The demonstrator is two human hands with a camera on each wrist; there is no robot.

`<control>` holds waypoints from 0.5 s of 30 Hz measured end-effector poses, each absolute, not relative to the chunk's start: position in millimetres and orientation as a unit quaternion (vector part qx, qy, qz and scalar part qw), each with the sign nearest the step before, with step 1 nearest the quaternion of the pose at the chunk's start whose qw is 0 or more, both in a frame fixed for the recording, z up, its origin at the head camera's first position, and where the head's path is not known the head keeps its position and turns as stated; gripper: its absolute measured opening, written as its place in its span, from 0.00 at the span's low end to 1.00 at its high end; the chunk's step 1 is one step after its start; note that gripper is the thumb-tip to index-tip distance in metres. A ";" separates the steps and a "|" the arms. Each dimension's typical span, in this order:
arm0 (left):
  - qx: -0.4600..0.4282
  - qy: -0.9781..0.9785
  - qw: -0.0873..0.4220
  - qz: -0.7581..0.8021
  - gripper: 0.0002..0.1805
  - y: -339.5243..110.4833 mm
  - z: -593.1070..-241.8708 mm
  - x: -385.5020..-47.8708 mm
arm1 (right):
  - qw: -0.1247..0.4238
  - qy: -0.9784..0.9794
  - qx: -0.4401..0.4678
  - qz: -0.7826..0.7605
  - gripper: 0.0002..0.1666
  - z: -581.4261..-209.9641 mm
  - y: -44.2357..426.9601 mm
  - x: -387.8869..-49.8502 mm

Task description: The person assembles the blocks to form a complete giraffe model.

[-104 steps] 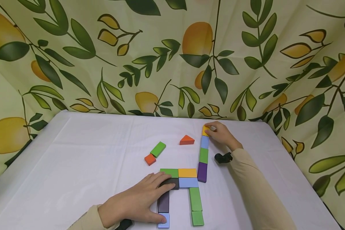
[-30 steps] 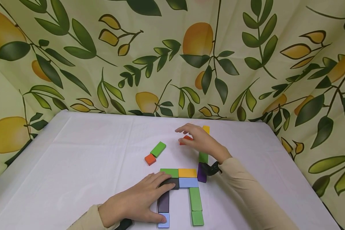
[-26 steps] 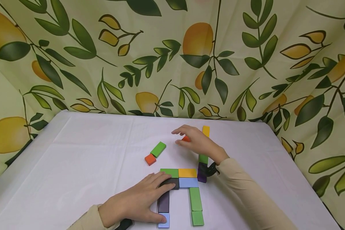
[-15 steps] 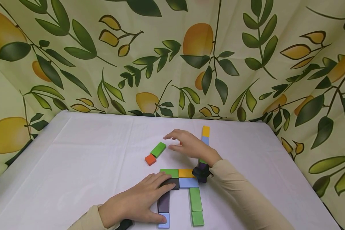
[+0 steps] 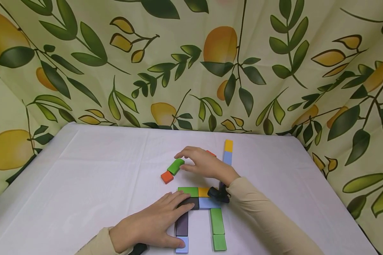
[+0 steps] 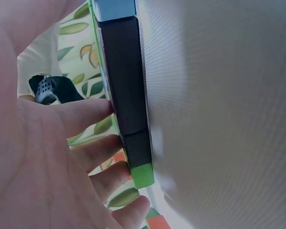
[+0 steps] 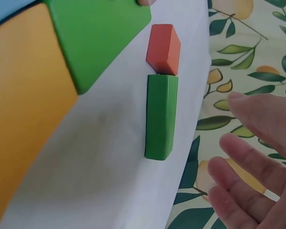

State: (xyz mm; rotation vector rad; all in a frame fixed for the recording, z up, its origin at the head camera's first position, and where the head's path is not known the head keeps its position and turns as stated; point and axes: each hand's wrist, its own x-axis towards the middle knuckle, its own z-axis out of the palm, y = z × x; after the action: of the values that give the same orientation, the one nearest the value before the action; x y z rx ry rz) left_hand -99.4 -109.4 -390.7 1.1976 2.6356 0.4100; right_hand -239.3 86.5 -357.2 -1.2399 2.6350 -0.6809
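Observation:
My left hand (image 5: 153,219) rests on laid-out blocks: its fingers touch the black block (image 5: 194,203) and its thumb lies on a small light blue block (image 5: 182,249). Between them sits a dark purple block (image 5: 182,226). In the left wrist view, extended fingers (image 6: 88,114) meet the side of this row. My right hand (image 5: 199,162) hovers, fingers spread and holding nothing, beside a loose green block (image 5: 175,166). A small red block (image 5: 167,177) touches that green block's near end. The right wrist view shows a gap between the fingers and the green block (image 7: 160,117).
Behind the right hand, an orange-red triangular block (image 5: 211,153) is mostly hidden. A column with yellow (image 5: 228,145) and light blue (image 5: 227,158) blocks runs toward the back edge. Two green blocks (image 5: 217,221) form the right leg. White cloth (image 5: 108,170) covers the table; a patterned curtain hangs behind.
My right hand has left the yellow block at the column's far end and passed leftward over the triangle to the loose green block. The left hand has stayed in place.

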 end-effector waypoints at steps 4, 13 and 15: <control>0.412 0.894 0.100 0.143 0.45 -110.2 -390.9 -99.0 | 0.076 0.875 -0.420 -0.228 0.22 -357.2 82.5 -238.8; 0.421 0.892 0.089 0.140 0.44 -110.8 -392.1 -99.9 | 0.085 0.875 -0.421 -0.226 0.22 -357.2 77.9 -238.9; 0.421 0.892 0.084 0.139 0.44 -110.8 -392.4 -99.6 | 0.087 0.875 -0.420 -0.225 0.22 -356.9 77.4 -238.6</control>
State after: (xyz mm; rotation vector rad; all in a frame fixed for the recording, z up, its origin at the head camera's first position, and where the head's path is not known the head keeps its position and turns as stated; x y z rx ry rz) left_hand -99.6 -110.8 -392.4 1.2562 2.6617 0.4159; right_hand -238.6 77.4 -356.9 -1.2526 2.6052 -0.6715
